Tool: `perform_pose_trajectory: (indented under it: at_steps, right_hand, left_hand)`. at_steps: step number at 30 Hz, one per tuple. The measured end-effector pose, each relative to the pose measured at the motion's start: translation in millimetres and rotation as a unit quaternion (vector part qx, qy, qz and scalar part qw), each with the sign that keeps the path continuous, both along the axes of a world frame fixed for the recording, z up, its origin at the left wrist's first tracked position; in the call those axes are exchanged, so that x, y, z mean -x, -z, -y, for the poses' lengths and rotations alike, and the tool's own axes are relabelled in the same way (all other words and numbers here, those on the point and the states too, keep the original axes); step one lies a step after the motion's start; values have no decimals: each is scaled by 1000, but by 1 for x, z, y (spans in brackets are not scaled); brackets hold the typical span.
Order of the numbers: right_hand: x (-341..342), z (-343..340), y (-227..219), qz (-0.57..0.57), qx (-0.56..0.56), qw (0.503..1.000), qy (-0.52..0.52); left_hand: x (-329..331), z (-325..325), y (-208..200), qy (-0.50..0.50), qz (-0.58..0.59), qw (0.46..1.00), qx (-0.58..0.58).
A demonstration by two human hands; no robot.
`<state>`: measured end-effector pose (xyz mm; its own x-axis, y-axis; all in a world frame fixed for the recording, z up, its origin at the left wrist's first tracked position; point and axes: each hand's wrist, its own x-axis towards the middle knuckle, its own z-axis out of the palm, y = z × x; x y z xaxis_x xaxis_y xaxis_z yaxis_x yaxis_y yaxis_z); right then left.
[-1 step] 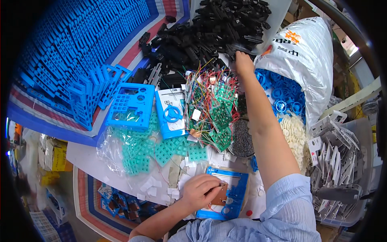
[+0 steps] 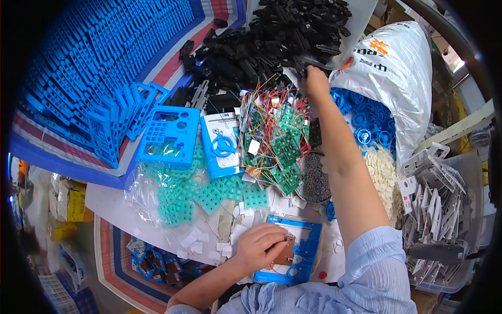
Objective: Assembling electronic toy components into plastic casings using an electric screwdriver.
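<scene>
Right, so the person's seated at a bench w/ parts fanned out in reach, each kind in its own heap, prob. so either arm can grab w/o looking far. Left hand (image 2: 260,246) lies flat-ish, fingers curled down, pressing on a blue plastic frame (image 2: 295,251) close to the body; a small brown board (image 2: 286,251) sits inside that frame, partly under the fingers, and the hand seems to pin it so it won't slide. Right hand (image 2: 316,79) is stretched far out across the bench, at the near edge of the black parts pile (image 2: 272,42). Fingers look closed round a dark piece (image 2: 314,62), but it's small and blends w/ the heap, so can't tell for sure it's gripped vs. just touched.

Between the two: a tangle of green circuit boards w/ coloured wires (image 2: 274,136), right under the outstretched forearm. Left of that, a white-and-blue panel (image 2: 222,144) and a blue keypad housing (image 2: 170,136) lying face up, then teal rubber keypad mats (image 2: 209,191) half in a clear bag. Far left, blue frames (image 2: 99,57) stacked in rows, standing on edge, which packs them tight. At right a white sack (image 2: 402,73) gapes open w/ blue round parts (image 2: 368,123) spilling, white small bits (image 2: 381,170) below it, and a grey bin of white-grey pieces (image 2: 436,209) at the bench edge.
</scene>
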<state>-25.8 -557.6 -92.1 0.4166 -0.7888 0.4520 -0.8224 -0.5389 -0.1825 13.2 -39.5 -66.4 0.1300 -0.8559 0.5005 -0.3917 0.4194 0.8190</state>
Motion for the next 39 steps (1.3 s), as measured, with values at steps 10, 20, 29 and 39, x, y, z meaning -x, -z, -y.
perform_pose_trajectory:
  at_steps: [10,20,29,39]
  right_hand:
    - [77,-187,-76,641,-305,695,-118]
    - [196,-466,-104,532,-573,617,-85]
    - [186,-445,-96,254,-605,745,-120]
    - [183,-449,-89,10,-278,926,-254]
  left_hand:
    - [-21,-3,-2,32,-102,975,-197]
    - [-26,0,-1,51,-110,969,-213]
    - [-34,12,-22,100,23,983,-156]
    - [-38,20,-44,165,195,963,-83]
